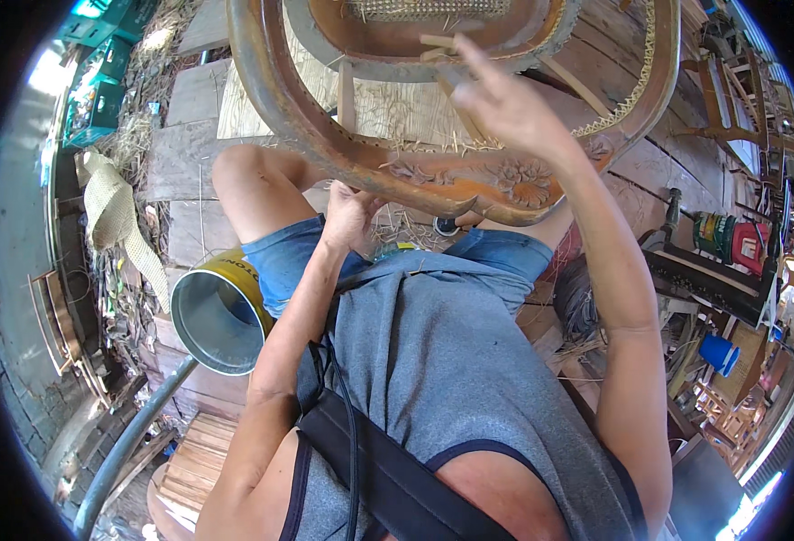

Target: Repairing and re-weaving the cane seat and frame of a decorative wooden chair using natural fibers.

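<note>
Though scuffed, carved brown frame [456, 178], left hand [350, 218] at edge, right hand [516, 110] above, grips unclear.

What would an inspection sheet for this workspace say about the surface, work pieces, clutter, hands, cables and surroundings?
Surface: wooden boards, strewn with fibre scraps.
Work pieces: carved wooden frame over the person's legs, pale edging along its inner rim; smaller oval frame beyond.
Clutter: metal bucket with yellow outside; woven strip at left.
Hands: left hand at the carved frame's near edge, grip partly hidden; right hand blurred above it, fingers near a short stick.
Cables: thin black cord beside a shoulder strap.
Surroundings: teal crates upper left, blue bucket at right.
</note>
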Demonstrator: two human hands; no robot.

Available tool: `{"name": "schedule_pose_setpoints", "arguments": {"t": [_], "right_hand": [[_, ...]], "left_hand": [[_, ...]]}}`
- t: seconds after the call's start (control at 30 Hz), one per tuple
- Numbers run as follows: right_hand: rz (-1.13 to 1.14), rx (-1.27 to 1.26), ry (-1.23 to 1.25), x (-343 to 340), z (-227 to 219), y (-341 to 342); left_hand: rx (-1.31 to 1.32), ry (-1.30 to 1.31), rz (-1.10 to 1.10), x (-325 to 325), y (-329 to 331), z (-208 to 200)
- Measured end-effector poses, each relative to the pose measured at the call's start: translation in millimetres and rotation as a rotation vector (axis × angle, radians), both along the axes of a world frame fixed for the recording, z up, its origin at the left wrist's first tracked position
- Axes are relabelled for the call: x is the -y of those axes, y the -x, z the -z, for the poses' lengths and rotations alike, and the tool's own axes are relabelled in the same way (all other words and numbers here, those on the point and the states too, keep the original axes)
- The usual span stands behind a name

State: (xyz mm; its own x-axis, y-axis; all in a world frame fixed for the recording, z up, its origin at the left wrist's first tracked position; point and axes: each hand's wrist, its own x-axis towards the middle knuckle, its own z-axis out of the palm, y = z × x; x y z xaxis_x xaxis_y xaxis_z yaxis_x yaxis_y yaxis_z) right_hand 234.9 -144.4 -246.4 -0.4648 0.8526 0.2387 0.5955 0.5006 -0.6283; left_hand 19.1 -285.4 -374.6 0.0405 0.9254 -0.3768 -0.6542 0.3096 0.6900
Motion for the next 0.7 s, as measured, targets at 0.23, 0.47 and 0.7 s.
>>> {"name": "schedule_pose_setpoints", "arguments": {"t": [0.23, 0.47, 0.7], "right_hand": [[-0.205, 0.183, 0.628, 19, 21, 35], [-0.172, 0.25, 0.157, 39, 26, 41], [0.325, -0.283, 0.063, -26, -19, 2]], "left_hand": [[-0.051, 0.017, -0.01, 1, -2, -7], [-0.029, -0.07, 0.074, -5, 2, -4], [-0.036, -0.06, -0.055, -3, 2, -3]]}}
